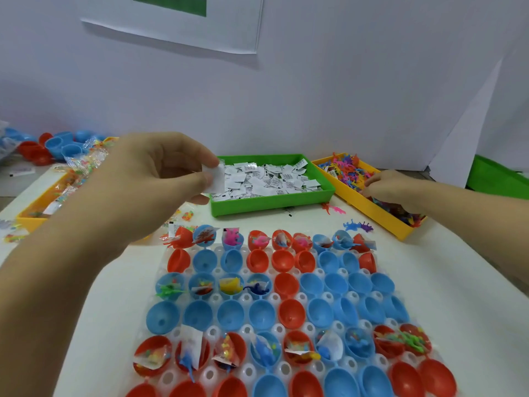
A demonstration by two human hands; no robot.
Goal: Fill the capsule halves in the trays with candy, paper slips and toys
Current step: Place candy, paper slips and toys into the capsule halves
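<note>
Capsule halves (286, 285), red and blue, are sitting in rows in a clear tray (289, 368) on the white desk (429, 282); the far row and the nearer row already hold candy packets, paper and small toys, while most of the halves between them are lying bare, apart from four blue ones at the left of the middle row. Above the tray's far left corner the left hand (160, 170) is hovering with thumb and fingers curled, pinching white paper slips (214, 179) just in front of the green bin (272, 200) heaped with more slips. To the right, the right hand (392, 190) is reaching into the yellow bin (372, 210) of bright rubbery toys, its fingers bent down among them; whether they are actually grasping one cannot be told. Wrapped candy packets (83, 164) are lying in another yellow bin (31, 217) at the left, with loose capsule shells (57, 146) piled behind it against the wall.
</note>
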